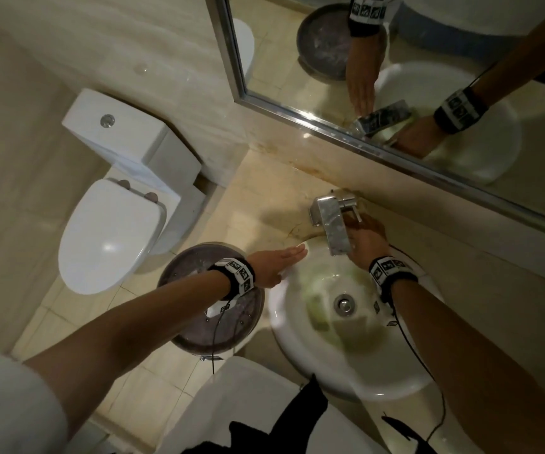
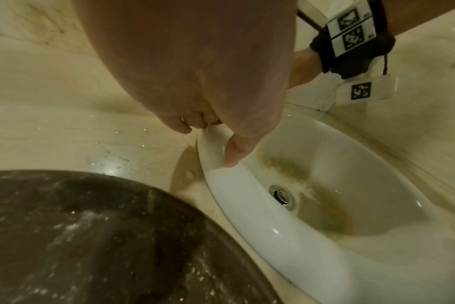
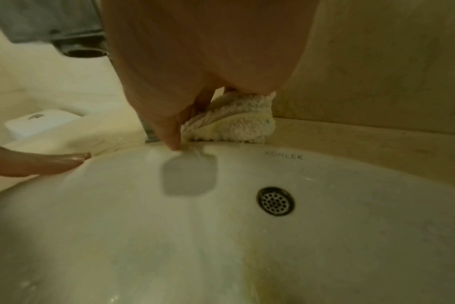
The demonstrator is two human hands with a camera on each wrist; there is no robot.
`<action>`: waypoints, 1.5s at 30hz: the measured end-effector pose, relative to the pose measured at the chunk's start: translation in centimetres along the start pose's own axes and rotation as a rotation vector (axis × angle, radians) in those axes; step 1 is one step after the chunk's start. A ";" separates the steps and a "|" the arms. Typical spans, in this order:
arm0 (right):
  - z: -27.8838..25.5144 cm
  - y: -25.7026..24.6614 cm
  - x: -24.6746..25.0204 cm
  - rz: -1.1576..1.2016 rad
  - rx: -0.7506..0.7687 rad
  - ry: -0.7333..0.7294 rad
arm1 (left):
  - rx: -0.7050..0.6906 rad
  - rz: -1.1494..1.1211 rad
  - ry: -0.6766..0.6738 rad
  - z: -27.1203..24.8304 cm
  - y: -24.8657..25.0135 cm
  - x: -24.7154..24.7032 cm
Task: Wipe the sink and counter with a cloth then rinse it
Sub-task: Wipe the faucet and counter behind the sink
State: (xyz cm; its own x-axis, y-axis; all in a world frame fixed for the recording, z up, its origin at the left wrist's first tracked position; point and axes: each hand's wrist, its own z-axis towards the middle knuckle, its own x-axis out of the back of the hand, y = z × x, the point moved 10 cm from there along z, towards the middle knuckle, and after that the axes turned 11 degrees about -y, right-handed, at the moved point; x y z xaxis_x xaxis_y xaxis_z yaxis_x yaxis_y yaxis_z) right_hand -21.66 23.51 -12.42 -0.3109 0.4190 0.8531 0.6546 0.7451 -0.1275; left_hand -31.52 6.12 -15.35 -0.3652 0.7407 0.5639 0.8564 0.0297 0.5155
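The white sink (image 1: 330, 371) is set in a beige stone counter (image 1: 264, 191), and its bowl shows yellowish stains. My left hand (image 1: 292, 253) lies flat with straight fingers on the sink's left rim (image 2: 247, 205), the thumb (image 2: 233, 156) on the rim's inner side. My right hand (image 1: 362, 231) is at the back rim beside the chrome faucet (image 1: 331, 224). It grips a cream terry cloth (image 3: 237, 121) and presses it onto the ledge behind the bowl. In the head view the cloth is hidden by the hand and faucet.
A dark round bin lid (image 1: 212, 299) sits just left of the sink, under my left wrist. A white toilet (image 1: 110, 231) stands further left. A mirror (image 1: 395, 77) hangs above the low backsplash. The drain (image 1: 343, 303) is at the bowl's centre, the overflow hole (image 3: 275, 201) in its back wall.
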 end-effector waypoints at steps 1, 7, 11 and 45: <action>-0.2 -0.1 0.2 -0.006 0.002 -0.010 | 0.000 0.001 0.002 0.0 0.0 0.0; 0.9 1.0 -1.2 0.035 -0.132 -0.060 | 0.039 -0.036 0.014 -0.2 0.0 0.4; 1.7 1.2 -0.3 0.144 -0.232 -0.030 | 0.040 -0.071 0.011 -0.1 -0.1 0.2; -0.3 -0.9 1.1 0.327 0.095 0.207 | 0.145 -0.138 0.207 -1.5 -1.7 1.0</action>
State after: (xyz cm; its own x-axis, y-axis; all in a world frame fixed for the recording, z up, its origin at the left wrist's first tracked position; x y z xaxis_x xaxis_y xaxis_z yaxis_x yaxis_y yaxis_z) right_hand -22.36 23.19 -11.18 0.0553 0.5361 0.8423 0.6263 0.6384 -0.4474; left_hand -33.88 5.80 -14.64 -0.5355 0.5709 0.6223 0.8315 0.2276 0.5068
